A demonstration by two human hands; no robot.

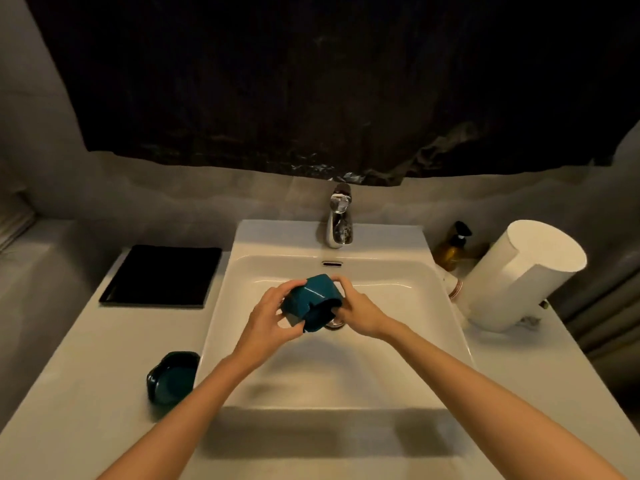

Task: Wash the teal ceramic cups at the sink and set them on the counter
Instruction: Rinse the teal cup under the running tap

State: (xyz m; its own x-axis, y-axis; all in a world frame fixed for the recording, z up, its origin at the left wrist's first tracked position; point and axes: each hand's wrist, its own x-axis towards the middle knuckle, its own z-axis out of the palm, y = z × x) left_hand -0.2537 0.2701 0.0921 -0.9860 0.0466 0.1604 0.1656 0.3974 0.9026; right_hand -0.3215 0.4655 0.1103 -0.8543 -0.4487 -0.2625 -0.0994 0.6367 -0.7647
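I hold a teal ceramic cup [313, 299] over the middle of the white sink [398, 341], tilted with its mouth turned toward me and down. My left hand [268, 322] grips its left side, thumb on top. My right hand [360, 311] holds its right side, with fingers curled over the rim. A second teal cup [171, 377] stands upright on the counter left of the basin. No water is seen running from the chrome tap [339, 220].
A black tray [162, 275] lies on the counter at the back left. To the right of the sink are a tall white cylinder container [519, 275], an amber pump bottle [452, 245] and a small tube [453, 285]. A dark mirror fills the wall above.
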